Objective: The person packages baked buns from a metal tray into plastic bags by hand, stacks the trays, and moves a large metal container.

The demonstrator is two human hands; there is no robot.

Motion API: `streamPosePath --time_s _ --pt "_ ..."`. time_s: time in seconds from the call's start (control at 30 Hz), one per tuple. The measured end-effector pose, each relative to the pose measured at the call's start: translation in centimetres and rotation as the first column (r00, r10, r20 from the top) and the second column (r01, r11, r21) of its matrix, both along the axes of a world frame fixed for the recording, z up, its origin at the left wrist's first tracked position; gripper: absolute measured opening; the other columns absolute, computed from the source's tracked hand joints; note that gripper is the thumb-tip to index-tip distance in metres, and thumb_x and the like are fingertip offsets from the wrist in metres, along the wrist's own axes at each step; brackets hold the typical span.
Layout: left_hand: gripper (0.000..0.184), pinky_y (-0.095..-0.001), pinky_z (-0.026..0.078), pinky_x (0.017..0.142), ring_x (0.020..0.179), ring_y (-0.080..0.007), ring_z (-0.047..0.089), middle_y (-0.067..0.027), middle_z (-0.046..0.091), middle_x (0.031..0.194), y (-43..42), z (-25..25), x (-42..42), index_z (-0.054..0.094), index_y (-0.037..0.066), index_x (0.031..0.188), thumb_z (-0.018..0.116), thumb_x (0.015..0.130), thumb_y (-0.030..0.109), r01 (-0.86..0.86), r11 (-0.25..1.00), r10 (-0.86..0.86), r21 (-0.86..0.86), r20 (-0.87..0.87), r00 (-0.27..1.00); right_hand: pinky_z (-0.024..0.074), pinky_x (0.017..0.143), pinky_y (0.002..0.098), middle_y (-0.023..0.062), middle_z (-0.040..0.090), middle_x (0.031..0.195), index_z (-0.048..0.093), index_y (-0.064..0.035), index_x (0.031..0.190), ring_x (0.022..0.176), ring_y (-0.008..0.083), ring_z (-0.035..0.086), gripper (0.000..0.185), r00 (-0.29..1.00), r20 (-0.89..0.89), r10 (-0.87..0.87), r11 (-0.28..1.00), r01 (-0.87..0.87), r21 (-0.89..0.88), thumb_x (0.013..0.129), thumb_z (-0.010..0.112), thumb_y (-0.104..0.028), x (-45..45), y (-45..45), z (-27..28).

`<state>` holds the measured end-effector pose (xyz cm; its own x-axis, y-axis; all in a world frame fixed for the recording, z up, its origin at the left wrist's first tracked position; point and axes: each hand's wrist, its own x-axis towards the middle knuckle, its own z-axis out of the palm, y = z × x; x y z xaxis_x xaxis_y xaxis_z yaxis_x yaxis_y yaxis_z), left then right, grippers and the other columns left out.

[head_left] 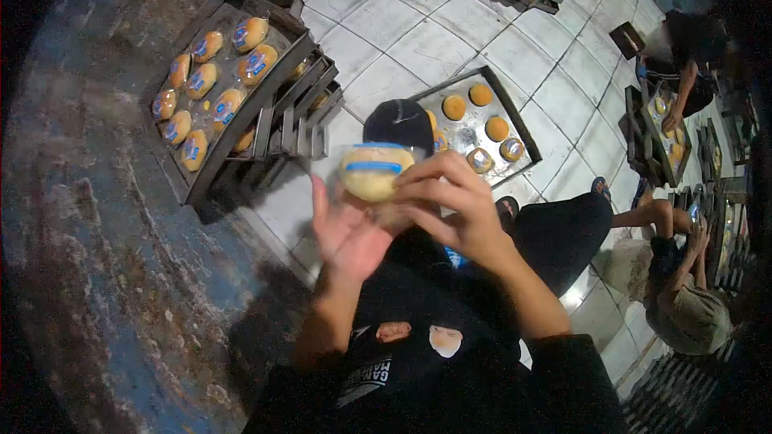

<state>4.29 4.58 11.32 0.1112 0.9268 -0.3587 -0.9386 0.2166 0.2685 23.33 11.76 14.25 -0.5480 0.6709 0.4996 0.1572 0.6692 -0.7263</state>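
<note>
- The right hand [441, 202], in the middle of the frame, has its fingertips clamped on the right edge of a pale, rounded bun in clear plastic with a blue printed band [375, 173].
- The left hand [351, 233] lies below and to the left of that bun, palm up and thumb spread apart; its fingers are partly hidden behind the bun, so I cannot tell whether they touch it.
- The bun is just left of the frame's centre, raised in front of the person; blur hides whether its plastic is closed.
- The step in hand looks like handling the wrapping of this one bun.
- The next move, I judge, calls for a light pinch on the plastic and a steady palm beneath, since a soft bun would dent easily.
- Right of upper centre, a dark-rimmed metal tray [464, 135] sits on the white tiled floor [563, 116], carrying round golden-brown buns, some bare and some apparently wrapped.
- At upper left, a stack of dark metal trays [259, 111] bears plastic-wrapped golden buns with blue labels [256, 63] on top.
</note>
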Motion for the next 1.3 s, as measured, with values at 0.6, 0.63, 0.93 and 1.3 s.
streamPosePath --time_s 0.6,0.63,0.93,1.3 --pt "0.015 -0.0242 0.042 0.077 0.082 -0.0083 0.054 0.0017 0.057 0.086 -0.7 -0.6 -4.4 0.064 0.002 0.088 0.077 0.094 0.005 0.064 0.99 0.111 0.129 -0.966 0.235 0.0583 0.075 0.0283 0.0075 0.08 0.095 0.079 0.0016 0.106 0.083 0.0122 0.073 0.018 0.977 -0.156 -0.143 0.685 -0.016 -0.728 0.092 0.082 -0.01 2.9 0.2 -4.1" --pt "0.015 -0.0242 0.042 0.077 0.082 -0.0083 0.054 0.0017 0.057 0.086 -0.9 -0.7 -4.8 0.064 0.002 0.088 0.077 0.094 0.005 0.062 0.991 0.104 0.122 -0.966 0.237 0.0577 0.074 0.0269 0.0069 0.08 0.095 0.08 0.0014 0.103 0.082 0.011 0.073 0.017 0.965 -0.176 -0.196 0.55 -0.041 -0.834 0.091 0.083 -0.01 3.3 0.4 -2.2" --pt "0.019 -0.0242 0.038 0.073 0.078 -0.0069 0.044 0.006 0.048 0.083 -4.2 -5.2 -6.0 0.06 0.006 0.092 0.071 0.102 0.017 0.236 0.964 -0.171 -0.125 -0.968 0.185 0.052 0.069 0.0262 0.0036 0.078 0.086 0.081 0.0024 0.095 0.075 0.0083 0.066 0.017 0.989 0.025 -0.146 0.762 0.128 -0.635 0.088 0.088 -0.012 4.3 -1.3 -6.5" --pt "0.017 -0.0275 0.042 0.074 0.082 -0.0071 0.051 0.0031 0.057 0.085 -7.0 -11.3 -5.0 0.059 0.005 0.096 0.069 0.103 0.017 0.251 0.905 -0.419 -0.344 -0.822 0.384 0.0457 0.072 0.0231 -0.0025 0.071 0.081 0.073 0.001 0.119 0.073 0.0047 0.058 0.036 0.996 -0.022 0.088 0.169 -0.037 -0.985 0.094 0.082 -0.023 4.6 -1.3 -12.3"
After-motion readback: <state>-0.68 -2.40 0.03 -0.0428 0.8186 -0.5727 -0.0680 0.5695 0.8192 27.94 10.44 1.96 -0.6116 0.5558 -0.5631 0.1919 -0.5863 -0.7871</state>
